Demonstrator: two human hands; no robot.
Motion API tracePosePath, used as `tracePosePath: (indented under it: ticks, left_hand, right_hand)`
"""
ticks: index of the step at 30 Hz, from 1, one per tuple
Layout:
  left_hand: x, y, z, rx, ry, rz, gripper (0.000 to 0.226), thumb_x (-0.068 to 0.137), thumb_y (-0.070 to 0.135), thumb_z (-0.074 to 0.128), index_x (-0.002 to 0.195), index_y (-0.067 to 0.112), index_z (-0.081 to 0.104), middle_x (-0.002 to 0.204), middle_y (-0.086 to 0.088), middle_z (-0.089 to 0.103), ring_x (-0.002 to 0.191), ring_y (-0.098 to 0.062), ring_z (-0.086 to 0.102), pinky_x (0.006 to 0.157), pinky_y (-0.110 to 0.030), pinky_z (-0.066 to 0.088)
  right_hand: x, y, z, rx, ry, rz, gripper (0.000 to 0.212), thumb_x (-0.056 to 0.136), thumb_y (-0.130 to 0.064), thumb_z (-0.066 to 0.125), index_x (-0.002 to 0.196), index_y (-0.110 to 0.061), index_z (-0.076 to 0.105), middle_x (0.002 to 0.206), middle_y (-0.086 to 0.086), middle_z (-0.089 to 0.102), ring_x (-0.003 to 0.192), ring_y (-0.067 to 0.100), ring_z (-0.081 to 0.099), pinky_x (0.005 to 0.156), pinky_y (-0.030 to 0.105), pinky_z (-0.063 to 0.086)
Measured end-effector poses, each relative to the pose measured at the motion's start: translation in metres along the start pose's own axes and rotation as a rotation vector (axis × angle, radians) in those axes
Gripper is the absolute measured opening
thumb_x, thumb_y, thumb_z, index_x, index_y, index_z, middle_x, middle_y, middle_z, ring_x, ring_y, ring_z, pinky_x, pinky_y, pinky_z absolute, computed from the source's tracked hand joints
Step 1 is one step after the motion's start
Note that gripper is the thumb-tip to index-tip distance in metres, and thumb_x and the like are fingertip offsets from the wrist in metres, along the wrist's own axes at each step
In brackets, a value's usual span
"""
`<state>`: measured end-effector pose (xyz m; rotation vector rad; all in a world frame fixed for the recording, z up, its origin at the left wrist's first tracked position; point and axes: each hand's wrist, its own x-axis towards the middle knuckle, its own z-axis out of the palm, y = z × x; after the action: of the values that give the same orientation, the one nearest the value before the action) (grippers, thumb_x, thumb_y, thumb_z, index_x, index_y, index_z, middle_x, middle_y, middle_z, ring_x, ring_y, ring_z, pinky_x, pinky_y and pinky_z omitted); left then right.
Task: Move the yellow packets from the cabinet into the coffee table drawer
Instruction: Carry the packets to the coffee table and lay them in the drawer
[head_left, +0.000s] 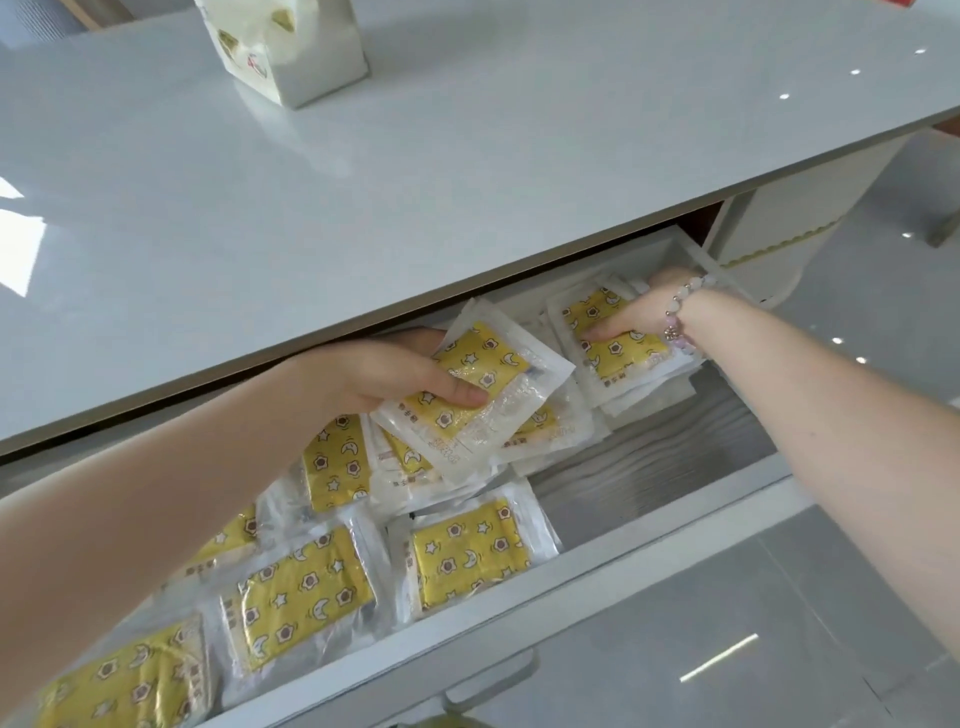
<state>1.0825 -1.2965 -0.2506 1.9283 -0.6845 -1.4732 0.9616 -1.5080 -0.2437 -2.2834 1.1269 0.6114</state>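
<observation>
Checking in, Obs. 1: status of the transfer? Where are the yellow packets (470, 551)?

Obs. 2: Everything in view already lies inside the open drawer (597, 564) of the coffee table (363, 182). There is a loose heap along the near left side, overlapping, with some packets tilted. The drawer floor shows bare at the near right.

Obs. 1: Hands?

Obs. 2: Both are inside the drawer. The left hand (384, 371) pinches a tilted packet (483, 364), thumb on top, fingers underneath and out of sight. It may be more than one packet, as the edges are hard to separate. The packet sits on or just over the middle of the heap and is not yet let go. The right hand (640, 312), with a beaded bracelet (684, 296) at the wrist, grips the far stack (623, 358) in the far right corner. Its thumb lies across the top packet and its fingers curl over the far edge.

Obs. 1: So how far along?

Obs. 2: Judgement only: well along, mid-deposit. Many packets are delivered and two more handfuls are being set down. What is left here is to release both, and perhaps level the heap so the drawer can slide shut.

Obs. 1: Stock remaining in the cabinet?

Obs. 2: Cannot tell, as the cabinet is not in view, so further trips cannot be ruled out. One other item noted: a tissue pack (291, 47) on the tabletop, well apart from the drawer.
</observation>
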Motion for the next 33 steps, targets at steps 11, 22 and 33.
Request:
tracePosePath:
  ticks: [11,22,33]
  left_hand:
    - [-0.017,-0.013,0.007,0.014,0.014,-0.016,0.054,0.067,0.019,0.073,0.119,0.019,0.058,0.111,-0.002,0.07,0.099,-0.023,0.068,0.084,-0.04,0.056]
    - [-0.022,-0.012,0.007,0.061,-0.029,0.006,0.04,0.075,0.011,0.071,0.113,0.019,0.061,0.109,-0.001,0.071,0.096,-0.019,0.069,0.079,-0.032,0.058]
    - [-0.025,-0.013,0.01,0.145,-0.095,0.06,0.039,0.075,0.012,0.076,0.112,0.015,0.061,0.107,-0.003,0.071,0.097,-0.02,0.068,0.086,-0.034,0.055]
  right_hand:
    - [-0.009,0.001,0.004,-0.172,0.156,0.033,0.071,0.068,-0.072,0.063,0.084,-0.003,0.055,0.063,0.008,0.052,0.051,0.014,0.048,0.043,0.021,0.036]
    - [-0.044,-0.015,0.017,-0.239,0.24,-0.305,0.088,0.08,-0.078,0.029,0.105,-0.002,0.065,0.111,0.016,0.064,0.106,0.027,0.058,0.078,0.029,0.048]
    - [-0.06,-0.047,0.044,0.12,-0.028,-0.446,0.06,0.06,-0.057,0.079,0.099,-0.014,0.066,0.088,-0.001,0.067,0.071,0.012,0.061,0.062,0.022,0.049]
